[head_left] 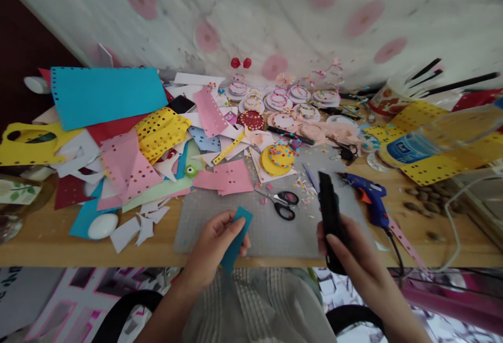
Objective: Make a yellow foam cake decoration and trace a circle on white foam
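My left hand (pixel 218 240) is closed on a small folded strip of teal paper (pixel 236 243), held tilted above the front edge of the grey cutting mat (pixel 196 233). In my right hand (pixel 356 251) is a long black tool that looks like a stapler (pixel 330 217), upright over the mat's right side, apart from the paper. Between the hands lie black-handled scissors (pixel 285 205), partly open. Pink paper pieces (pixel 231 178) rest behind my left hand. A blue glue gun (pixel 371 193) lies just right of the stapler.
Coloured paper scraps, including a blue sheet (pixel 110 96) and yellow punched paper (pixel 163 133), pile up at left. Small decorated paper hats, one yellow (pixel 277 160), stand behind the mat. A plastic bottle (pixel 436 136) and a cup of dark sticks (pixel 389 99) are at right.
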### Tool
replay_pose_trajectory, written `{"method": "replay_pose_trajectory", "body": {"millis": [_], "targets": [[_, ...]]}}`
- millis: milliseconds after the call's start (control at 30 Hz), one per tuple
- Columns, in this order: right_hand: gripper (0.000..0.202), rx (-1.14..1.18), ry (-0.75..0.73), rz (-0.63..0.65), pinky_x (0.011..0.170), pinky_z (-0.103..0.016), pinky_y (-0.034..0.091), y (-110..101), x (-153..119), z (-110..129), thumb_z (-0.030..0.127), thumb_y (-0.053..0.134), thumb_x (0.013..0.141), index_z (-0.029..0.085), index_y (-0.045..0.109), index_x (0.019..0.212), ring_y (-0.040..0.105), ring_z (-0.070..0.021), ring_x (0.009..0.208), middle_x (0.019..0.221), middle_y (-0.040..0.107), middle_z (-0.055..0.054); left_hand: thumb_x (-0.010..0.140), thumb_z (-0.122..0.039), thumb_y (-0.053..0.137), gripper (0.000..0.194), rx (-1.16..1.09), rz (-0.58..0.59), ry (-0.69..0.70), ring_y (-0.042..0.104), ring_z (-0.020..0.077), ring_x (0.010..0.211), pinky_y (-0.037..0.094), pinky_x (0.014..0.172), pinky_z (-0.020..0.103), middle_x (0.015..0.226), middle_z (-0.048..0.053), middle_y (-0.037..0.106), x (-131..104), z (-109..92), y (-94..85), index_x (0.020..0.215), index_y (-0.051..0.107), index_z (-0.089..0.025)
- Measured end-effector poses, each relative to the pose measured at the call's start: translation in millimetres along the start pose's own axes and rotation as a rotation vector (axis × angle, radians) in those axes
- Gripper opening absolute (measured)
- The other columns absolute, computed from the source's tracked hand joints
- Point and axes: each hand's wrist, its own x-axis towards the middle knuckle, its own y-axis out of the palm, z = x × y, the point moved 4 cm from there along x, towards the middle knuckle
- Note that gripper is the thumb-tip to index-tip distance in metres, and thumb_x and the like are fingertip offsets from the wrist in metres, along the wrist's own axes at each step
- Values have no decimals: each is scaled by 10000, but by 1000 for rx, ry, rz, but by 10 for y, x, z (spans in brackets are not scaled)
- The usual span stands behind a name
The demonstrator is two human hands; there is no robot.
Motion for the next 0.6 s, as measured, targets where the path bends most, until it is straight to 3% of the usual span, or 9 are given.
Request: {"method": "replay_pose_trajectory", "body": {"millis": [133,233,333,600], "targets": [[435,-159,-227,18,693,-243,534,79,-110,187,260,559,903,275,476,1330,662,-175,802,952,669,-64,775,-493,682,339,-14,-33,-13,547,81,456,391,460,170,564,-20,641,-39,-32,-18,759,561,-176],[514,-266,-382,135,740,-225,538,80,-128,259,157,558,886,317,484,1368,679,-167,891,1050,662,-73,776,-505,674,350,-11,-58,-23,555,86,440,391,436,165,546,-11,644,-65,-57,-50,744,563,-174],[534,-368,-436,205,663,-189,536,60,-117,298,141,524,898,332,471,1394,689,-131,801,1019,661,-59,786,-511,663,351,-15,-70,-22,560,88,422,400,420,160,529,-8,646,-80,-70,-80,738,568,-176],[539,-549,-534,179,596,-241,519,62,-95,384,151,495,911,348,447,1411,680,-150,759,992,671,-60,806,-541,632,418,-5,-55,-47,553,92,381,409,377,159,483,-2,615,-116,-69,-66,639,573,-162]]}}
